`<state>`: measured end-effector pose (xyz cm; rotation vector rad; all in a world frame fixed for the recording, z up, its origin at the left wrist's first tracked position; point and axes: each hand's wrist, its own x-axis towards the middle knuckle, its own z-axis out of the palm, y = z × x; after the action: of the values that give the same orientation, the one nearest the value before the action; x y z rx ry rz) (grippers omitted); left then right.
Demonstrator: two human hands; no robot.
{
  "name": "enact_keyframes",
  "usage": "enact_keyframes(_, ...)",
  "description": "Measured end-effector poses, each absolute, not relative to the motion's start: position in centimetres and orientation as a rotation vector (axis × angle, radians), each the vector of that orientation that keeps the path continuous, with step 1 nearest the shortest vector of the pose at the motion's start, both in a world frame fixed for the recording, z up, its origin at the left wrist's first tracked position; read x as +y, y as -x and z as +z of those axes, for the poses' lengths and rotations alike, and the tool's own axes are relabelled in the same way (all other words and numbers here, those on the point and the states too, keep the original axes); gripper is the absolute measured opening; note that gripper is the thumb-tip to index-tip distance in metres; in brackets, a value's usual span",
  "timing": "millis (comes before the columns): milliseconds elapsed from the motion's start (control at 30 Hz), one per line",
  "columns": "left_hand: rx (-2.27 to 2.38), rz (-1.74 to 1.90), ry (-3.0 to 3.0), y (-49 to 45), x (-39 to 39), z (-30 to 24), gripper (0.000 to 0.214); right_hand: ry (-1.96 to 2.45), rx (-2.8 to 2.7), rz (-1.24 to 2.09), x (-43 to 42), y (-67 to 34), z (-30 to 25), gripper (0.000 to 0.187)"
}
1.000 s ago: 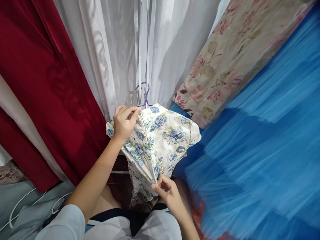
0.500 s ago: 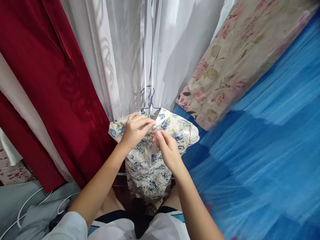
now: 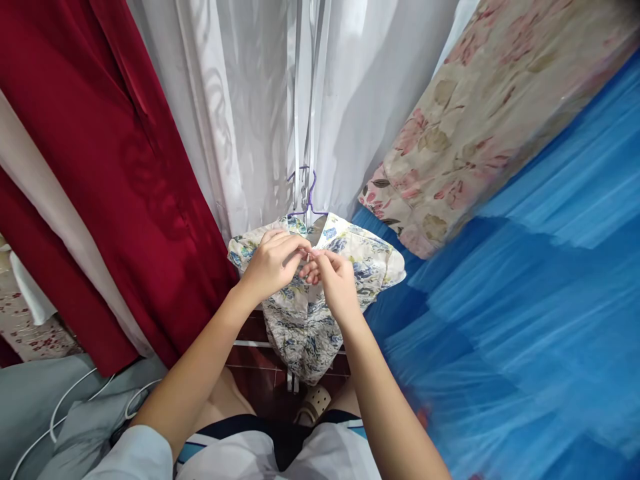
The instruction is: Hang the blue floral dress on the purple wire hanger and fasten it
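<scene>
A white blouse (image 3: 370, 257) with blue and yellow flowers hangs in front of me on a purple hanger (image 3: 311, 195). At the base of its V-neck my left hand (image 3: 275, 260) is closed, fingertips pinching the neckline edge. My right hand (image 3: 336, 277) meets it there, thumb and forefinger pressed together on the same spot. The fingers cover whatever small part of the blouse lies between them. Below the hands, the blouse's lower part narrows and hangs over the floor.
White curtains (image 3: 250, 100) hang behind the hanger. On the left are dark red drapes (image 3: 145, 167); on the right, a pink-flowered cloth (image 3: 450, 160) and blue tulle (image 3: 525, 320). White cables (image 3: 60, 407) lie at lower left. A beige clog (image 3: 315, 402) shows on the red floor (image 3: 255, 373).
My right hand has moved up so its fingertips meet my left hand's at the neckline. The blouse's lower part has drawn up and in, showing more floor and the clog.
</scene>
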<state>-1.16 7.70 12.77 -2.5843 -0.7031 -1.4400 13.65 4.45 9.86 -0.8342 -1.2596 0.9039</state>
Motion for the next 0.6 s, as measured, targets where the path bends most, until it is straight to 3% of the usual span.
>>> enact_keyframes(200, -0.821, -1.555, 2.475, 0.0, 7.4, 12.5, 0.022, 0.866, -1.342, 0.663, 5.1, -13.8, 9.5, 0.024)
enact_keyframes(367, -0.933, -1.884, 2.327, 0.9, 9.3, 14.0, 0.027, 1.061, -1.449, 0.347, 5.8, -14.1, 8.4, 0.025)
enact_keyframes(600, -1.113, -2.267, 2.045, 9.9, 17.4, 12.8, 0.030, 1.140, -1.581, 0.525, 4.9, -15.6, 6.0, 0.022)
